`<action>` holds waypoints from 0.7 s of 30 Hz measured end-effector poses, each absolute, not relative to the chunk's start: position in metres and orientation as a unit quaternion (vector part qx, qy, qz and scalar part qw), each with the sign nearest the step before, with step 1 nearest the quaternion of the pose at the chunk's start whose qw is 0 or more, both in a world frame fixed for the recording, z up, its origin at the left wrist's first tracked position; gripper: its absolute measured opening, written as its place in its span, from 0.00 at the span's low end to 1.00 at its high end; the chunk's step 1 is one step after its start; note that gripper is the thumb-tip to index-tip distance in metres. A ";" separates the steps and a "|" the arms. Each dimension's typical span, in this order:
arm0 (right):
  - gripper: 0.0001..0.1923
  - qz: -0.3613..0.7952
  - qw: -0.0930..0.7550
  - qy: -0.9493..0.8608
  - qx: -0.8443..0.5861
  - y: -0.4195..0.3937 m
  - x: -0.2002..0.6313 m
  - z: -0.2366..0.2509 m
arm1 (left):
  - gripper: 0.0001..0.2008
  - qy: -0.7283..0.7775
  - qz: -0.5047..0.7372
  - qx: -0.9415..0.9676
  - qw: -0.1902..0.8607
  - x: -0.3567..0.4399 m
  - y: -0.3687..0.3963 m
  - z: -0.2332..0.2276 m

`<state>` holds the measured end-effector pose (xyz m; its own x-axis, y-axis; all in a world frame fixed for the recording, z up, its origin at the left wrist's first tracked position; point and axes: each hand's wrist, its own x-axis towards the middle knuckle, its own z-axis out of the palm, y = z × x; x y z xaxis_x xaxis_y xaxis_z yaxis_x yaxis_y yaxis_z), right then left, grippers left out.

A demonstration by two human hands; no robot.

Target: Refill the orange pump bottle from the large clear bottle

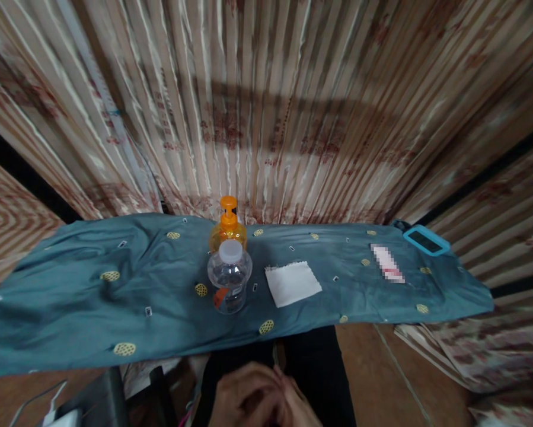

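Observation:
My left hand (243, 392) and my right hand (298, 398) are together over my lap, below the table's front edge. Their fingers are curled in against each other, and anything inside them is hidden. Beyond the hands, a clear plastic jar (229, 279) with a whitish lid and an orange label stands upright on the cloth. An orange pump bottle (228, 225) stands just behind it, partly covered by the jar. To the right of the jar a white cloth (293, 283) with frayed edges lies flat. Neither hand touches any of these.
A teal patterned tablecloth (70, 296) covers the narrow table. Toward its right end lie a blurred-out pink and white item (387, 264) and a blue-framed device (426, 240). Pleated curtains (257, 118) hang behind. A dark chair-like frame (97, 397) stands below at left.

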<state>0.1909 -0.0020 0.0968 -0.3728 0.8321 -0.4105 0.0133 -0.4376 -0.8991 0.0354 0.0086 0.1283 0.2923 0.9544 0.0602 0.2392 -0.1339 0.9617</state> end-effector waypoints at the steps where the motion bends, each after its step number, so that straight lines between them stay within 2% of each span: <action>1: 0.39 0.687 0.312 -0.443 -0.485 -0.001 0.190 0.085 | 0.08 0.483 0.414 0.640 0.431 0.028 0.015 0.131; 3: 0.34 0.659 0.334 -0.471 -0.482 0.004 0.190 0.071 | 0.09 0.516 0.490 0.615 0.340 0.010 0.028 0.132; 6: 0.24 0.589 0.368 -0.502 -0.516 0.019 0.197 0.075 | 0.24 0.565 0.557 0.557 0.244 -0.010 0.052 0.123; 8: 0.23 0.529 0.384 -0.509 -0.559 0.032 0.203 0.090 | 0.40 0.573 0.575 0.538 0.225 -0.015 0.071 0.114; 12: 0.23 0.454 0.406 -0.547 -0.574 0.057 0.203 0.118 | 0.50 0.574 0.560 0.527 0.282 -0.007 0.103 0.098; 18: 0.17 0.358 0.403 -0.649 -0.537 0.076 0.182 0.137 | 0.42 0.626 0.513 0.500 0.308 0.002 0.121 0.094; 21: 0.15 0.254 0.404 -0.687 -0.548 0.084 0.182 0.131 | 0.37 0.638 0.503 0.483 0.326 0.002 0.125 0.090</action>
<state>0.1820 0.0841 0.1309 -0.0743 0.9580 0.2769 0.5475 0.2713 -0.7916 0.0021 0.1246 0.0898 -0.3201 0.9448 0.0694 0.2882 0.0273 0.9572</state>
